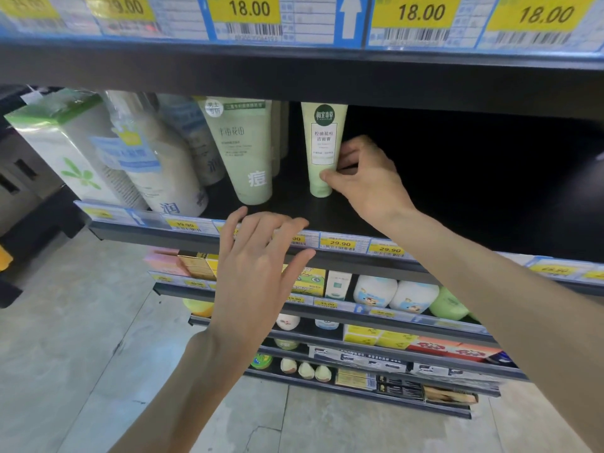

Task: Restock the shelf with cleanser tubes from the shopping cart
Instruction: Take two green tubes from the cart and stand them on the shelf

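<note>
One view is available, the head camera. It shows a pale green cleanser tube standing cap-down on the black shelf, apart from the larger green tube to its left. The shelf space to its right is dark and appears unstocked. The right hand pinches the cleanser tube low on its body, thumb at the front near the cap, fingers curled behind. The left hand hovers at the shelf edge, over the price-tag strip; its fingers are spread and loosely bent, and it holds nothing. The shopping cart is not in view.

Step in hand, as judged: seating the tube upright in its facing.
1. Set the cap flat on the shelf before loosening the pinch.
2. Turn the label square to the front.
3. Align the tube above its price tag.
4. Release slowly; a tall tube on a narrow cap is likely to topple.
5. Keep the left hand ready to steady it.
</note>
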{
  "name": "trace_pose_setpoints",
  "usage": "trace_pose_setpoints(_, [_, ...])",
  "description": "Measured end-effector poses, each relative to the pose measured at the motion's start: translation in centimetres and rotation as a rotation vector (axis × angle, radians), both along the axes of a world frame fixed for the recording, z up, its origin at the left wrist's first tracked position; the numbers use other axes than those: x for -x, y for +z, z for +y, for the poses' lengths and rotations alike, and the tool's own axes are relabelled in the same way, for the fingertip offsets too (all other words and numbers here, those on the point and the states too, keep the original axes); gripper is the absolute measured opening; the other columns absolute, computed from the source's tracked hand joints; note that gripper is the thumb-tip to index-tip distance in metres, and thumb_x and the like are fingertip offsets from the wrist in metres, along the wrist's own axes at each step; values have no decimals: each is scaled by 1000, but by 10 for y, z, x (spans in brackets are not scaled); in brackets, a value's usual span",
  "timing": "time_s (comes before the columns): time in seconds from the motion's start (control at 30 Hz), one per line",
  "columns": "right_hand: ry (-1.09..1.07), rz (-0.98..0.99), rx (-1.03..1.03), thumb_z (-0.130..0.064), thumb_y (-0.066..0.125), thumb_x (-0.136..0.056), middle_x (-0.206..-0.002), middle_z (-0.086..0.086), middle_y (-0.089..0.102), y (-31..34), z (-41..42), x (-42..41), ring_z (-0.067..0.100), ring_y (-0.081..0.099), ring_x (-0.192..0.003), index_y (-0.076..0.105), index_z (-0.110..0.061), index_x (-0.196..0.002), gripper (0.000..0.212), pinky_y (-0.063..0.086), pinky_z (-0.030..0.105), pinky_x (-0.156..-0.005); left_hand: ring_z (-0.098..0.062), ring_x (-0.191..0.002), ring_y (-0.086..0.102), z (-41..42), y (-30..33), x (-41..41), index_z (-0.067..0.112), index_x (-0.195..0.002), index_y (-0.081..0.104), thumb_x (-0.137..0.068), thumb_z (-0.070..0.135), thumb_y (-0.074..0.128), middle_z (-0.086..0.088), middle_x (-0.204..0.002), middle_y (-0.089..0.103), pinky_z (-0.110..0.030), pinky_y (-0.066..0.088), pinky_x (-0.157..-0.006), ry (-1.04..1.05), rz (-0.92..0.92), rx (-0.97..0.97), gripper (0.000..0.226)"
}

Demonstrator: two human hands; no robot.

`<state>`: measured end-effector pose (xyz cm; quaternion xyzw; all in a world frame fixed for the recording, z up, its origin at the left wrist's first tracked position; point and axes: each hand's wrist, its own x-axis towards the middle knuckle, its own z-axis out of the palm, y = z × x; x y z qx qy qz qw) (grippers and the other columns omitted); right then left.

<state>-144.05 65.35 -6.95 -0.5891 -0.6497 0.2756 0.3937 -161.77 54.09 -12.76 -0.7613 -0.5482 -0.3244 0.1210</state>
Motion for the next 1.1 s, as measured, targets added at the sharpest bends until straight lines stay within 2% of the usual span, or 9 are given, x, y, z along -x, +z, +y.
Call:
trace_pose_setpoints(0.07, [-13, -7, 6, -26, 80, -88, -103, -10, 68, -3, 3, 1, 7, 68, -94, 61, -17, -115, 34, 60, 33, -85, -22, -115, 62, 1, -2, 0, 19, -126, 69, -100, 35, 68, 1, -117, 67, -47, 31, -120, -1, -1, -7, 31])
trace_pose_setpoints(0.13, [-25, -10, 9, -26, 80, -87, -103, -8, 68, -5, 5, 2, 10, 69, -94, 62, -16, -113, 33, 61, 37, -85, -22, -116, 61, 1, -4, 0, 19, -127, 69, -101, 36, 66, 2, -119, 67, -46, 31, -120, 2, 0, -14, 32])
trace_pose_setpoints(0.4, [-68, -16, 3, -26, 79, -89, -105, -5, 67, -7, 8, 9, 13, 68, -96, 59, -17, -112, 31, 61, 39, -85, -24, -115, 63, 3, -7, -1, 19, -128, 69, -100, 36, 66, 0, -117, 68, -50, 35, -117, 12, 1, -49, 33])
trace_pose_setpoints(0.47, [-70, -19, 4, -26, 78, -89, -105, -5, 67, -5, 7, 9, 12, 68, -96, 59, -16, -114, 33, 60, 36, -86, -24, -115, 62, 3, -7, -1, 19, -129, 69, -101, 35, 66, 0, -118, 67, -50, 34, -117, 9, -1, -50, 33])
trace_pose_setpoints(0.6, [-29, -77, 24, -31, 78, -89, -106, -9, 63, 1, -4, 3, 8, 64, -96, 57, -18, -126, 44, 51, 17, -77, -23, -118, 61, 2, -6, 0, 19, -133, 67, -102, 36, 65, 1, -121, 66, -50, 33, -119, 2, 10, -45, 35])
trace_pose_setpoints(0.7, [-9, -121, 37, -36, 77, -89, -117, -6, 63, 6, -23, -12, 9, 63, -106, 54, -21, -134, 52, 53, 26, -90, -23, -120, 59, 0, -3, 1, 19, -136, 64, -101, 35, 65, 0, -123, 65, -51, 30, -121, -1, 23, -13, 38])
trace_pose_setpoints(0.77, [-4, -217, 32, -40, 74, -92, -128, -5, 63, 12, -41, -23, 10, 61, -116, 51, -23, -139, 56, 52, 32, -99, -23, -124, 57, -3, 0, 1, 19, -140, 60, -101, 36, 63, -1, -126, 64, -52, 27, -123, -2, 38, 16, 42])
trace_pose_setpoints(0.9, [-5, -435, -1, -44, 69, -95, -143, -1, 56, 31, -92, -45, 17, 55, -128, 45, -23, -149, 63, 49, 40, -105, -27, -143, 46, -13, 16, -1, 18, -152, 48, -102, 39, 55, -6, -144, 58, -56, 22, -125, 18, 110, 162, 55])
trace_pose_setpoints(1.1, [-11, -726, 63, -50, 67, -94, -151, 4, 44, 63, -171, -71, 26, 36, -145, 31, -22, -158, 79, 28, 46, -121, -29, -159, 15, -56, 55, -20, 24, -163, 23, -106, 53, 35, -8, -168, 28, -58, 15, -126, 0, 277, 384, 65])
